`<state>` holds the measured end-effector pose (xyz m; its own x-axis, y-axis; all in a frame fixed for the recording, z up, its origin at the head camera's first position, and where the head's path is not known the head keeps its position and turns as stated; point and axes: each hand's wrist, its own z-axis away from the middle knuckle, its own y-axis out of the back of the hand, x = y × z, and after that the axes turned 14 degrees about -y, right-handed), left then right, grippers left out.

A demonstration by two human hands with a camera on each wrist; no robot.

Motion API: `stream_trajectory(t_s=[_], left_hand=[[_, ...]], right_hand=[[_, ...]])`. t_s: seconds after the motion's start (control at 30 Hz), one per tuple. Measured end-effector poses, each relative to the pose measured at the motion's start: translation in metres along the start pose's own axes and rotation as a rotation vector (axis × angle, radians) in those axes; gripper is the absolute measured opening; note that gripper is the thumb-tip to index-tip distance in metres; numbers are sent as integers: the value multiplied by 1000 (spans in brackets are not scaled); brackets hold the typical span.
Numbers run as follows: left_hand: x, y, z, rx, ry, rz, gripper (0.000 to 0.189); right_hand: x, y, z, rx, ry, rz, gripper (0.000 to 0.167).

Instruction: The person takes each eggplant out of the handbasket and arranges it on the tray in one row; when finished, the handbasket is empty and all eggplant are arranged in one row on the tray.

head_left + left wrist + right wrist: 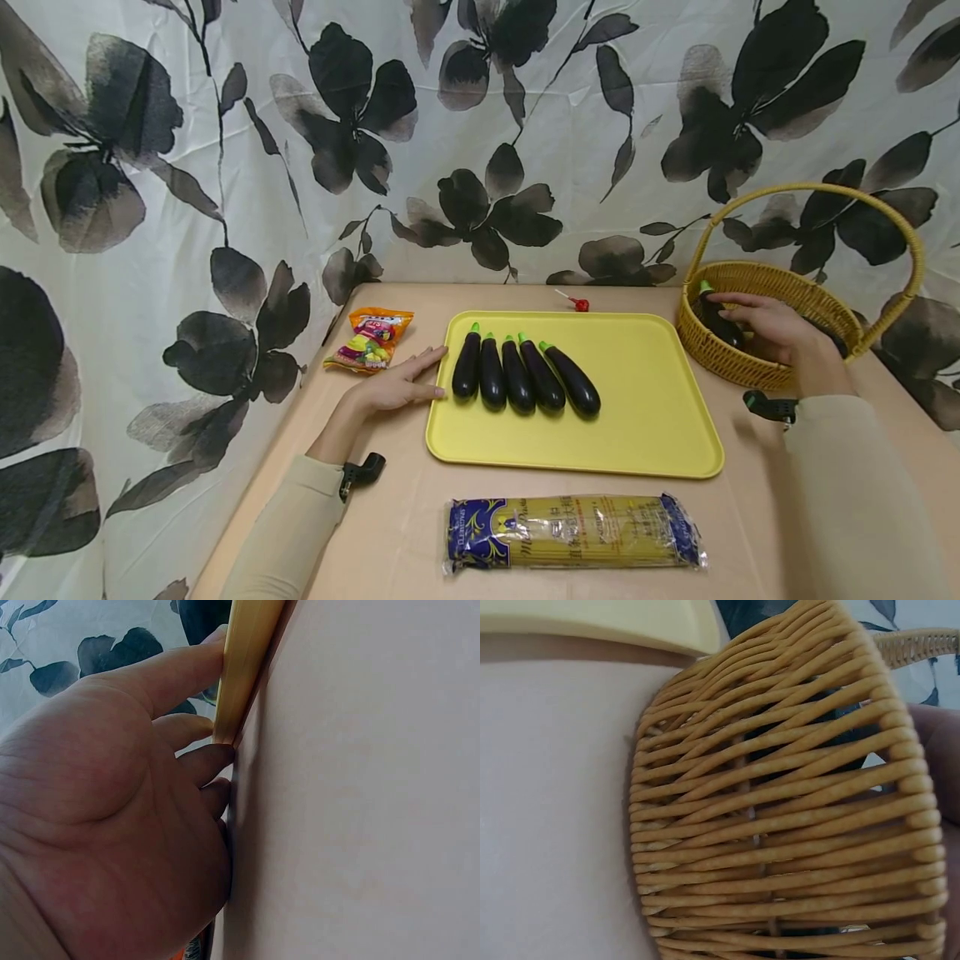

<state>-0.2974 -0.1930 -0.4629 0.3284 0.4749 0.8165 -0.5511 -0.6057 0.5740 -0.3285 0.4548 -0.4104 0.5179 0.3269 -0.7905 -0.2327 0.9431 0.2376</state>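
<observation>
On the right, my right hand (776, 329) reaches into a wicker basket (738, 367), its index finger and thumb at the upper part of a dark eggplant (716, 321) whose green stem end points up. The basket wall hides the lower fingers; in the right wrist view the woven side (780, 825) covers most of that hand. My left hand (393, 385) touches the left edge of a yellow tray (645, 400), fingers extended. In the left wrist view its fingertips meet the tray's rim (244, 667). Several eggplants (517, 375) lie side by side on the tray's left half, stems away from me.
A pack of spaghetti (573, 532) lies in front of the tray. An orange snack bag (371, 337) is behind my left hand, and a small red lollipop (579, 304) lies beyond the tray. The basket's tall handle (911, 250) arches above it. Floral cloth (480, 125) hangs behind.
</observation>
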Motion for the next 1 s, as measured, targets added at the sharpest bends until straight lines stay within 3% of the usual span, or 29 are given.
stream_trajectory(t_s=[0.1, 0.3, 0.63, 0.77, 1.0], left_hand=[[-1, 0, 1, 0, 0, -1, 89], [-1, 2, 3, 0, -5, -9, 88], [2, 3, 4, -9, -12, -15, 87], [2, 3, 5, -8, -15, -21, 87], [0, 3, 5, -10, -4, -11, 88]], right_hand=[[-3, -2, 4, 45, 42, -36, 45], [-9, -12, 15, 177, 154, 30, 57], [-13, -25, 36, 340, 225, 84, 63], [-15, -29, 42, 325, 266, 32, 62], [-21, -45, 56, 199, 375, -164, 57]])
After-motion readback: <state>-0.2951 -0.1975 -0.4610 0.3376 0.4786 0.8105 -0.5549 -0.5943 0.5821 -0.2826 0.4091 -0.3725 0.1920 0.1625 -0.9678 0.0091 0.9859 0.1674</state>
